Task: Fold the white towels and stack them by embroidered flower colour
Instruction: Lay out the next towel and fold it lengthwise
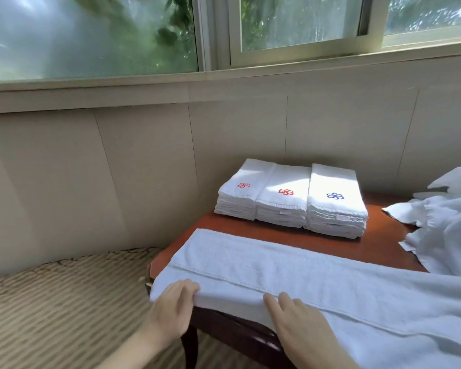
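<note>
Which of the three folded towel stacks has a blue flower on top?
The rightmost stack, nearest the heap of unfolded towels. Its top towel carries a blue flower, while the left stack and middle stack both show red ones.

No legible text, towel tags (342, 216) too blurred
</note>
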{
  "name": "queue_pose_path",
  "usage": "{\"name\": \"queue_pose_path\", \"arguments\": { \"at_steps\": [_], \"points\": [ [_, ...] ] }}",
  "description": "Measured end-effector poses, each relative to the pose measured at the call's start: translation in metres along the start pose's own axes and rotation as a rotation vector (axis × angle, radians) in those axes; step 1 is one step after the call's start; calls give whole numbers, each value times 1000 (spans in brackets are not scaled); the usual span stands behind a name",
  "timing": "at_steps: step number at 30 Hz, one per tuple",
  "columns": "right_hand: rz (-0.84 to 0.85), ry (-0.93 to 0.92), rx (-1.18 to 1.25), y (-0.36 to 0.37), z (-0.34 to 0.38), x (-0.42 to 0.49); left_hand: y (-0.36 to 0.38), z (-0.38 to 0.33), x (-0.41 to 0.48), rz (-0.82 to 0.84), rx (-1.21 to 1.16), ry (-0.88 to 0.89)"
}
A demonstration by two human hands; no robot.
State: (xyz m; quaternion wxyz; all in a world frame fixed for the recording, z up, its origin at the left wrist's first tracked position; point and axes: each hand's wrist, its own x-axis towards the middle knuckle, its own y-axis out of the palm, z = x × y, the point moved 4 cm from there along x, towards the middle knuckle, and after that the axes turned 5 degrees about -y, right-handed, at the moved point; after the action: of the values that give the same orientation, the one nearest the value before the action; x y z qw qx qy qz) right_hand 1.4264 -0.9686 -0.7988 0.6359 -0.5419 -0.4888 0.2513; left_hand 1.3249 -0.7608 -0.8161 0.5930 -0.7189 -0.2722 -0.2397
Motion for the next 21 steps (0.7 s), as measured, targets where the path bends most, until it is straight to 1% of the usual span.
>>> {"name": "queue_pose_path", "arguments": {
  "at_steps": [1, 3, 4, 6, 7, 8, 11, 12, 13, 15, 16, 17, 18, 19, 21],
  "points": [
    [28, 48, 37, 5, -6, 0, 1, -2, -1, 15, 18, 22],
    [248, 86, 117, 12, -10, -5, 2, -1, -2, 94, 130, 98],
    [317, 97, 127, 13, -11, -5, 2, 1, -4, 138, 188, 126],
    [430, 67, 87, 13, -9, -2, 0, 7, -6, 124, 267, 203],
    [450, 57, 75, 12, -6, 0, -2, 10, -7, 86, 267, 239],
    [424, 44, 77, 12, -2, 0, -7, 14, -6, 37, 247, 257],
    [72, 19, -16, -3, 5, 2, -26, 24, 3, -84, 170, 229],
    [-6, 24, -27, -14, 7, 1, -34, 29, 7, -89, 144, 189],
    [-2, 50, 5, -20, 6, 1, -42, 35, 12, -67, 118, 115],
    [72, 188, 65, -27, -7, 4, -57, 52, 22, 68, 12, -160],
    [123, 254, 64, -29, -19, 6, -62, 62, 28, 164, -67, -273],
    [160, 296, 38, -31, -33, 10, -64, 71, 36, 255, -155, -345],
    [158, 335, 11, -35, -46, 16, -65, 79, 47, 321, -246, -414],
    [156, 370, -20, -39, -58, 25, -63, 87, 59, 362, -325, -482],
    [200, 421, -64, -38, -81, 47, -49, 98, 84, 356, -440, -581]
  ]
}}
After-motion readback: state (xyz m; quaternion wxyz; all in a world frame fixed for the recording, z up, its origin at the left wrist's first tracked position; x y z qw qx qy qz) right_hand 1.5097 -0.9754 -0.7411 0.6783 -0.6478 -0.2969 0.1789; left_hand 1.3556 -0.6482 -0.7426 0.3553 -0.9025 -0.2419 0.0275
